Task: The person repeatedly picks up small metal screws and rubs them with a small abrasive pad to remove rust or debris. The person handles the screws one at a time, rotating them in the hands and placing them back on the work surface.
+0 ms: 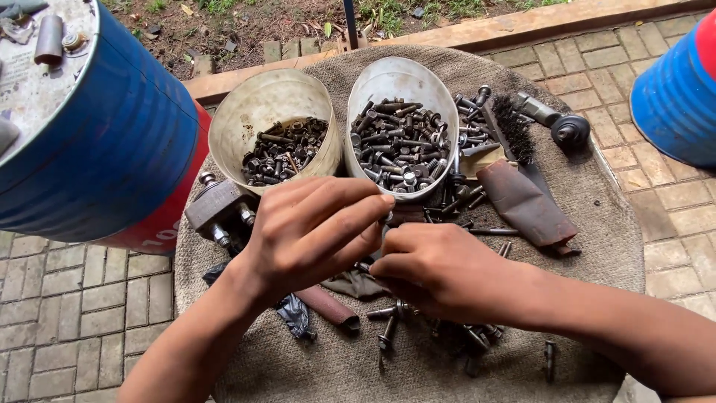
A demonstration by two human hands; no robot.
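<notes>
A small dark metal bolt [385, 221] sits between the two hands, right where their fingertips meet, but most of it is hidden, so its shape is hard to tell. The left hand [309, 227] has its fingers [350, 216] stretched out and pinched together at the tips, touching the bolt from above. The right hand [440, 267] has its fingers curled in tight around the lower end of it. Just past the fingers stands a pale round metal tin full of dark bolts [401, 127], and beside that, on the left hand's side, a second pale round tin with fewer bolts [273, 130]. Under the hands lie loose dark bolts and nuts [388, 328] spread on a round counter covered with rough brown sackcloth [597, 224]. A rusty brown folded strip [526, 205] lies past the right hand, near a black wire brush [513, 127]. A grey metal block with bolts sticking out [216, 209] rests beside the left hand. A big blue metal drum [97, 127] stands further out on that side, on grey brick paving [67, 298].
</notes>
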